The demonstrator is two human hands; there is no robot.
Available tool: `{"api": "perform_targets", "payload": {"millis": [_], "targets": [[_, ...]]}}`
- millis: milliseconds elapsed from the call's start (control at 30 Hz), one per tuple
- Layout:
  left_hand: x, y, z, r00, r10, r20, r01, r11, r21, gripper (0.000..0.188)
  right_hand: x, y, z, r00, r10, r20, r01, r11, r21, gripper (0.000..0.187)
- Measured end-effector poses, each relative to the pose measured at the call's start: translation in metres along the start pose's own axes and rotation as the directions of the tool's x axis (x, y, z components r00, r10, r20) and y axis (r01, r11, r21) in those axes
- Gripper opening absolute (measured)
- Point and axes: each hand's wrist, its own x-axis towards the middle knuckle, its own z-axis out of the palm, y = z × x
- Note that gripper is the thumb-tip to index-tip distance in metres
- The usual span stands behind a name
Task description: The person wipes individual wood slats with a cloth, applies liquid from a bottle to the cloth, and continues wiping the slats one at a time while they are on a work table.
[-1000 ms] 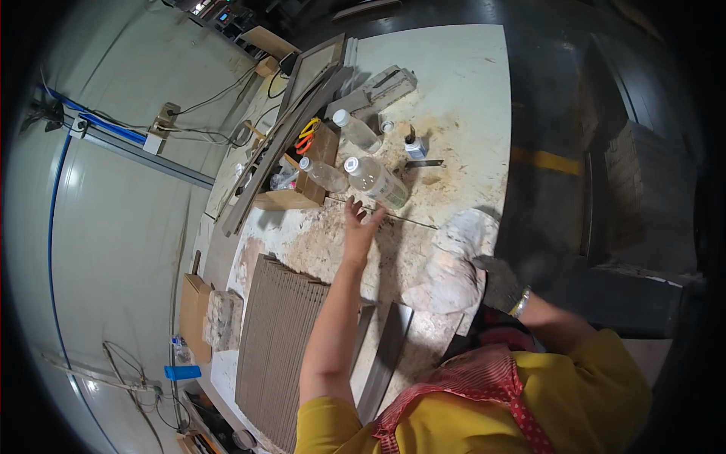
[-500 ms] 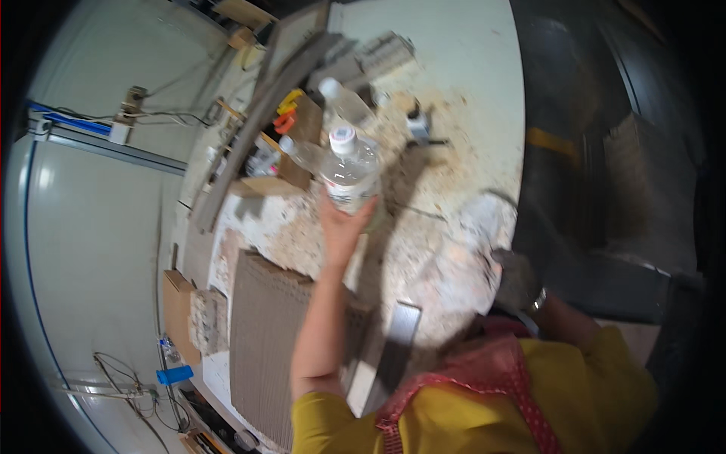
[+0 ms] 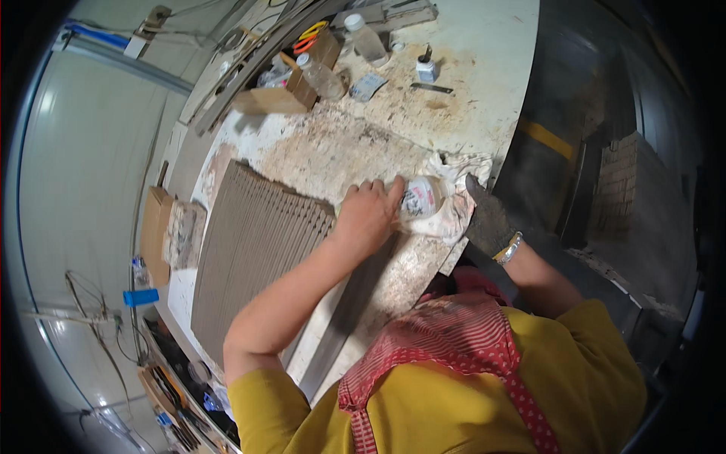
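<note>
My left hand (image 3: 369, 216), bare, is wrapped round a clear plastic bottle (image 3: 420, 198) with a printed label. The bottle is tipped over sideways against a stained whitish cloth (image 3: 461, 168); its cap is hidden. A dark work glove covers my right hand (image 3: 490, 223), which grips the cloth by its right side at the table edge. Left of my left forearm stands a long row of grey-brown ridged strips (image 3: 253, 246) packed side by side. Close to that forearm lies a long dark flat bar (image 3: 352, 299).
Farther off on the dusty white table (image 3: 484, 83) are a capped clear bottle (image 3: 321, 77), another bottle (image 3: 367, 41), a small jar (image 3: 426, 69), a dark blade-like strip (image 3: 432, 88) and a cardboard box (image 3: 280, 100) with orange- and yellow-handled tools. Grey stacks (image 3: 616, 181) stand beyond the right edge.
My left hand has brought the bottle from the far middle of the table right and nearer, tipping it against the cloth. My right hand still grips the cloth. The view has shifted.
</note>
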Motion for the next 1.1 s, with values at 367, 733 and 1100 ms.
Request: {"api": "perform_targets", "payload": {"millis": [367,733,1100], "targets": [[-0.016,0.003,-0.032,0.998,0.057,0.029,-0.062,0.979,0.192,0.064,-0.001,0.004,0.007,0.972,0.004,0.234,-0.012,0.999,0.033,0.059],[-0.008,0.004,-0.009,0.995,-0.09,0.038,0.091,0.996,-0.022,0.037,0.005,0.009,-0.045,0.987,-0.086,0.133,0.122,0.948,-0.294,0.034],[-0.008,0.012,-0.005,0.989,-0.136,0.065,0.147,0.965,-0.218,0.027,-0.011,0.0,-0.024,0.886,-0.143,0.44,0.462,0.214,-0.861,0.024]]}}
